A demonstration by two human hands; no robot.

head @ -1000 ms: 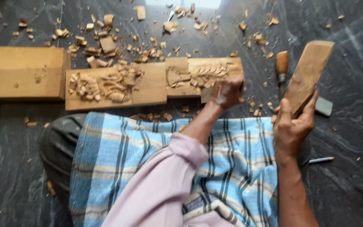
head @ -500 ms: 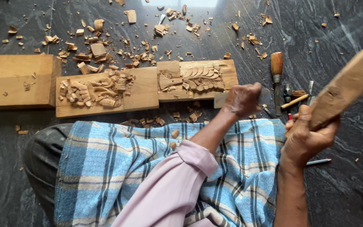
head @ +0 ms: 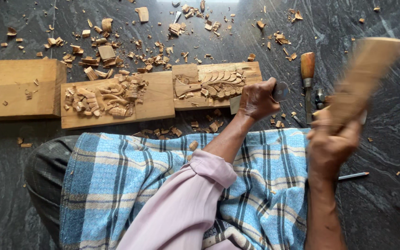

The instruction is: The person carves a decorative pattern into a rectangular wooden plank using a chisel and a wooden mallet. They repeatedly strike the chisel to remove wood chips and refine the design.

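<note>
1. Carved so far: leaf relief on the right wooden panel [head: 216, 85] and scrollwork on the left panel [head: 116, 97], both on the dark stone floor [head: 394, 194] far of the lap; chips [head: 130, 46] strewn about.
2. Left to do: right end of that right panel, uncut.
3. Left hand [head: 258, 99] closed around a chisel [head: 281, 91] at that end.
4. Right hand [head: 332, 143] clenched on the wooden mallet [head: 364, 76], blurred.
5. Versus half a second ago: mallet raised steeper, nearer upright.
</note>
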